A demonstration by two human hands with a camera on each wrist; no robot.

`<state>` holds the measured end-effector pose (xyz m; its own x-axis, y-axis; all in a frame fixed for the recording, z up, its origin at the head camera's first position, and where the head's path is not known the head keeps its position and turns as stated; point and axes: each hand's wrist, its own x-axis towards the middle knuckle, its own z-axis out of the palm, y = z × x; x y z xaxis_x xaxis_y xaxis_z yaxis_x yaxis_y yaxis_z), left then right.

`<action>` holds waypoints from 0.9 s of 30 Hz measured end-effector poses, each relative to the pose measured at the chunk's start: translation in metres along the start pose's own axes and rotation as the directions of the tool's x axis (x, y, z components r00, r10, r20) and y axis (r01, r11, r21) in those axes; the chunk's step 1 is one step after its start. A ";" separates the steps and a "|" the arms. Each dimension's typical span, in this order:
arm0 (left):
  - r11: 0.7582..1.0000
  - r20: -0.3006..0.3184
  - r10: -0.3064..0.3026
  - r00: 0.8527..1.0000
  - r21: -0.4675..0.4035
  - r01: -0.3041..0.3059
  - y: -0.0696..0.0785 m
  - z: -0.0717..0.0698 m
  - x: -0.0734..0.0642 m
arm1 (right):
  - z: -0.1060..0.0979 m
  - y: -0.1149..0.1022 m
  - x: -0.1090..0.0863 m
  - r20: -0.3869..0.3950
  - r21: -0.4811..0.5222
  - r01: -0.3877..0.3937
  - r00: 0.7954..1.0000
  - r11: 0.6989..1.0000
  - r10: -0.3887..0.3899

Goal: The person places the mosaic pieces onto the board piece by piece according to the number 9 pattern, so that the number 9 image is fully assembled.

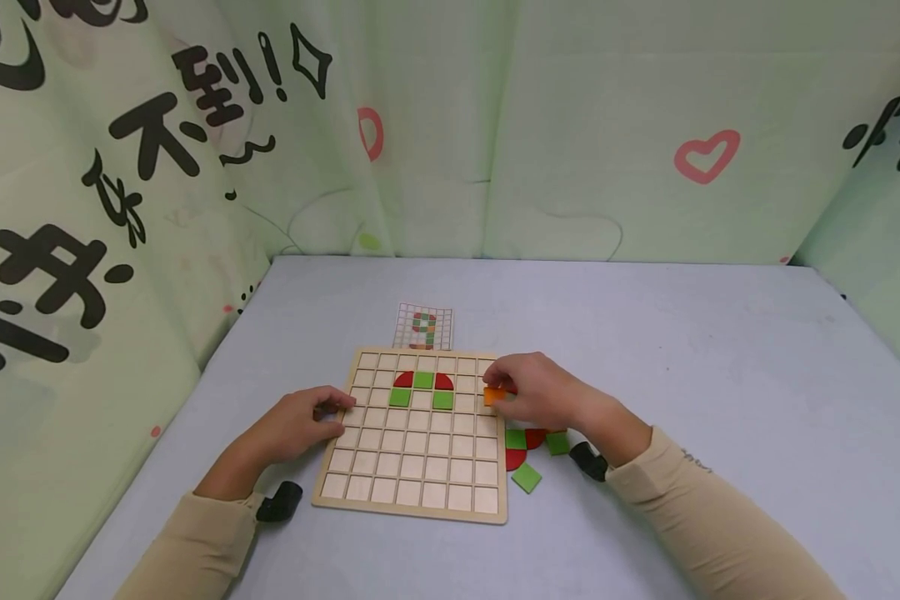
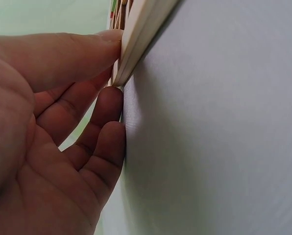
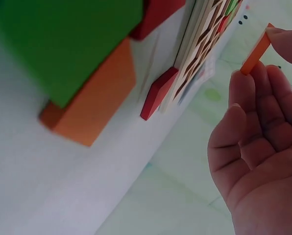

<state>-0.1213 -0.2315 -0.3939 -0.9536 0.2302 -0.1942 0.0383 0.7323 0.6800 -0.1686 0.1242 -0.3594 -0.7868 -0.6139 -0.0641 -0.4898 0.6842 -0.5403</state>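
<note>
A wooden grid board lies on the table. On it are green square tiles and two red quarter-round tiles in an arch-like pattern. My right hand pinches an orange square tile between thumb and fingertips, over the board's right side. My left hand rests at the board's left edge, and in the left wrist view its thumb touches the rim while the other fingers bend loosely beside it.
Loose green tiles and red tiles lie by the board's right edge. The right wrist view shows an orange tile under a green one. Behind the board is a printed pattern card. A patterned curtain surrounds the table.
</note>
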 end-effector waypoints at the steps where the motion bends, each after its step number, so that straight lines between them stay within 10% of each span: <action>1: 1.000 0.000 0.000 1.000 0.000 0.000 0.000 0.000 0.000 | 0.001 -0.001 0.000 -0.003 0.000 0.007 1.000 1.000 -0.007; 27: 1.000 0.002 0.002 1.000 0.003 -0.002 -0.001 0.000 0.001 | 0.026 -0.030 0.020 0.023 0.031 0.077 0.997 0.997 -0.078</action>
<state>-0.1219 -0.2317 -0.3948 -0.9527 0.2333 -0.1946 0.0412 0.7337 0.6782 -0.1601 0.0815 -0.3663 -0.7375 -0.6740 -0.0413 -0.5370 0.6226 -0.5692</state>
